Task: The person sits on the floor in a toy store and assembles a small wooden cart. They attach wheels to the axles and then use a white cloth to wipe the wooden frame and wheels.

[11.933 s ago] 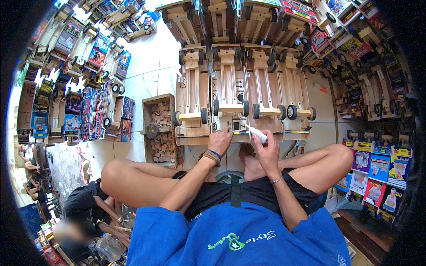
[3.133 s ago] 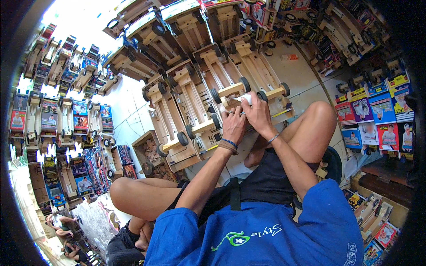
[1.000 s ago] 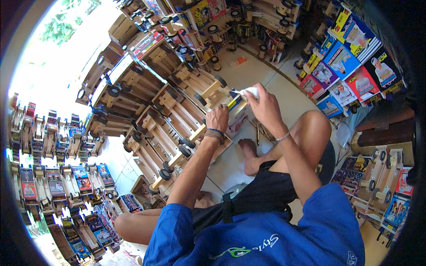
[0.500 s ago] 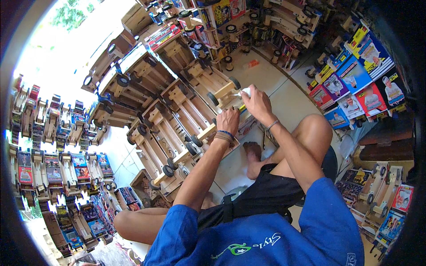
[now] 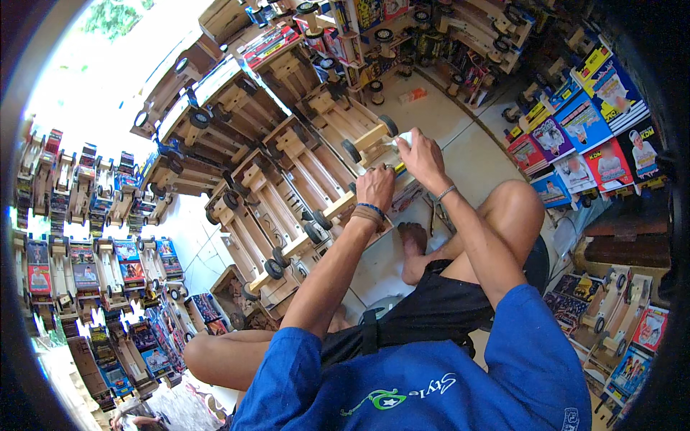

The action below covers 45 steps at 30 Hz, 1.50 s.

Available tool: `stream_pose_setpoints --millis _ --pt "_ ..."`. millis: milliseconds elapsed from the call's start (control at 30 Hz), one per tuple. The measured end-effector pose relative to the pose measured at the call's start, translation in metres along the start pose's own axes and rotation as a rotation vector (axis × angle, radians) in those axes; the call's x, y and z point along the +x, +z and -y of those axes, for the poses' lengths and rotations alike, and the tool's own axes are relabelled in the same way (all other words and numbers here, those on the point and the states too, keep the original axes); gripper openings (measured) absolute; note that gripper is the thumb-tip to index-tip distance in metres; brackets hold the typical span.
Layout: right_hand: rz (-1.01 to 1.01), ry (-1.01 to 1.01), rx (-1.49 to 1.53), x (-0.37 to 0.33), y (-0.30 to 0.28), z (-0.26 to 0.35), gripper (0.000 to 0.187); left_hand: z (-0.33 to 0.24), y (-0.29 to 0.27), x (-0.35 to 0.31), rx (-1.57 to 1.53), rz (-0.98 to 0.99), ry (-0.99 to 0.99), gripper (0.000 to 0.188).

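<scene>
An unpainted wooden toy truck (image 5: 368,138) lies wheels-up in front of me, with two black wheels on a pale wooden axle block. My right hand (image 5: 424,159) is closed around a small white bottle (image 5: 406,137), its narrow end toward that block beside the right wheel (image 5: 388,125). My fingers cover most of the bottle. My left hand (image 5: 376,189) is closed over the near end of the truck, by a yellow strip (image 5: 399,167); its fingertips are partly hidden. More upturned wooden truck bodies (image 5: 309,172) lie side by side to the left of it.
Finished toy trucks with printed panels stand in rows at the left (image 5: 79,266) and stacked at the right (image 5: 575,129). Further wooden truck bodies (image 5: 215,108) lean behind the row. An orange piece (image 5: 413,95) lies on the tiled floor (image 5: 460,144). My bare foot (image 5: 415,251) rests close by.
The whole view has shifted slightly, so the trucks and both hands appear a little higher and farther right. Both hands keep nearly the same places on the truck, the bottle still by the wheel.
</scene>
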State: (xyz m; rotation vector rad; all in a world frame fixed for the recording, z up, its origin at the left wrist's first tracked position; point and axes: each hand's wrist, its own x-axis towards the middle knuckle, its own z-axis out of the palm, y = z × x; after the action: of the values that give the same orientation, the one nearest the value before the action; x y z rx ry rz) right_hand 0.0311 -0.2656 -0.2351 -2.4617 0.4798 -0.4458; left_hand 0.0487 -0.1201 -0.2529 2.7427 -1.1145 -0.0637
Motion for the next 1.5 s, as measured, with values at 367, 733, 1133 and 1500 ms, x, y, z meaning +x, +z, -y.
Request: stream_pose_setpoints --millis 367,733,1133,1500 --pt "0.023 0.016 0.049 0.001 0.004 0.001 0.035 0.000 0.001 0.000 0.007 -0.008 -0.002 0.013" --pt "0.012 0.039 0.024 0.004 0.007 0.000 0.033 0.000 0.004 0.002 0.006 -0.031 -0.001 0.014" --pt "-0.034 0.003 0.045 0.005 0.006 -0.002 0.031 0.000 0.007 0.003 0.024 -0.033 0.005 0.014" --pt "-0.031 0.008 0.031 0.007 0.007 -0.003 0.030 0.004 0.014 0.004 0.015 -0.103 0.038 0.019"
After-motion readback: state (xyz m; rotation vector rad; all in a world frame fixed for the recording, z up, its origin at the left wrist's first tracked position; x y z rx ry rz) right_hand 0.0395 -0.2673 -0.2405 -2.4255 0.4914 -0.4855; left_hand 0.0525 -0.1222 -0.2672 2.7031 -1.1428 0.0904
